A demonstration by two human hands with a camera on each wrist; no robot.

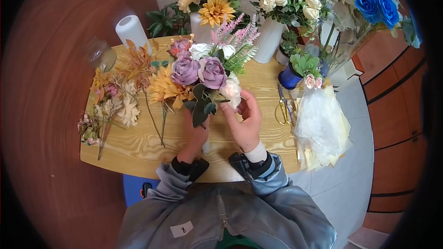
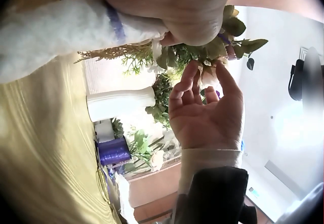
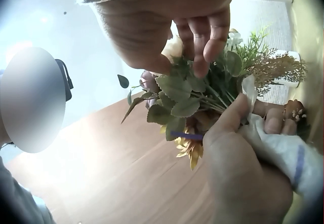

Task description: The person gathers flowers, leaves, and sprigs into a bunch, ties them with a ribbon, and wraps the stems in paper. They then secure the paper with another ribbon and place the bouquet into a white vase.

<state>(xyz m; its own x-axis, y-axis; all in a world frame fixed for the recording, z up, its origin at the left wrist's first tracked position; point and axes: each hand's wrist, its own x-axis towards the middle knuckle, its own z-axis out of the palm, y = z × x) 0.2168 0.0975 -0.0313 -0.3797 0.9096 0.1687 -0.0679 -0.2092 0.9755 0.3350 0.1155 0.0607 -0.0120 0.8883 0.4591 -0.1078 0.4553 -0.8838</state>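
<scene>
My left hand [image 1: 197,132] grips a bouquet of artificial flowers by its stems, which are wrapped in white paper [image 3: 277,150] with a purple mark. Two mauve roses [image 1: 212,72], a yellow-orange dahlia [image 1: 167,87], white blooms and pink sprigs [image 1: 230,30] make up the bunch. At its right side my right hand [image 1: 245,124] holds a pale pink rose [image 1: 230,89] between thumb and curled fingers. Green leaves [image 3: 185,95] hang below the heads, beside the right fingers. The flowers hide most of the left fingers in the head view.
Loose flower stems [image 1: 110,110] lie on the table's left. A white vase [image 1: 133,31] and a glass jar [image 1: 100,55] stand behind them. Filled vases [image 1: 267,41] line the back. Scissors [image 1: 282,106], a blue pot [image 1: 290,77] and wrapping sheets [image 1: 323,127] are at right.
</scene>
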